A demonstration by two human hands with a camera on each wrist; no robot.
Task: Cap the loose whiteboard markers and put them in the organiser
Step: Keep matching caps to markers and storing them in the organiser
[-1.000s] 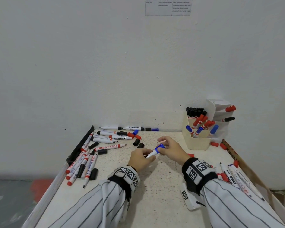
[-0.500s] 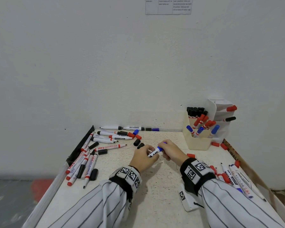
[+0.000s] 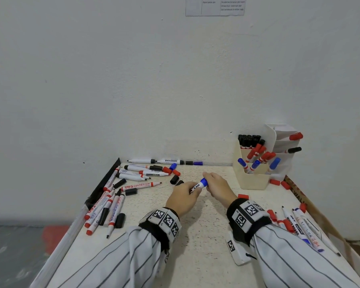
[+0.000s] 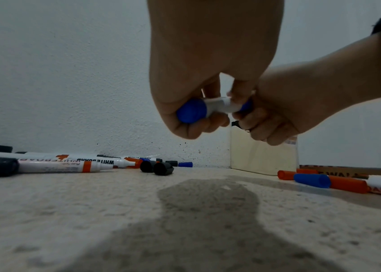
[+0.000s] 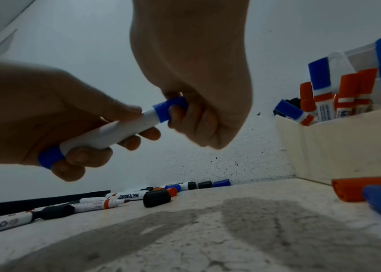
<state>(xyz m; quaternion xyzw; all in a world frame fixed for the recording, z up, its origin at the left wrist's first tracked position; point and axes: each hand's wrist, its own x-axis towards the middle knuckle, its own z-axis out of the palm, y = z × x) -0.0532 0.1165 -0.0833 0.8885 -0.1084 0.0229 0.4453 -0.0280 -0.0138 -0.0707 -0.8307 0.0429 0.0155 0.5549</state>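
Observation:
Above the middle of the table, both hands hold one blue whiteboard marker (image 3: 197, 186). My left hand (image 3: 184, 197) grips its white barrel (image 5: 115, 134), its blue butt end (image 4: 190, 110) poking out of the fist. My right hand (image 3: 215, 185) pinches the blue cap (image 5: 169, 109), which sits on the marker's tip. The cream organiser (image 3: 254, 180) stands at the back right, with several capped black, red and blue markers upright in it. Loose markers (image 3: 140, 186) lie on the left of the table.
More markers (image 3: 299, 227) and red caps lie along the right edge by my right sleeve. Loose black caps (image 3: 174, 179), a red cap (image 3: 243, 196) and a blue cap (image 3: 197, 163) are scattered near the back. A white wall closes the far side; a black strip lines the left edge.
The cap has gone onto the marker's tip and the two hands have come closer together. Nothing else on the table has moved.

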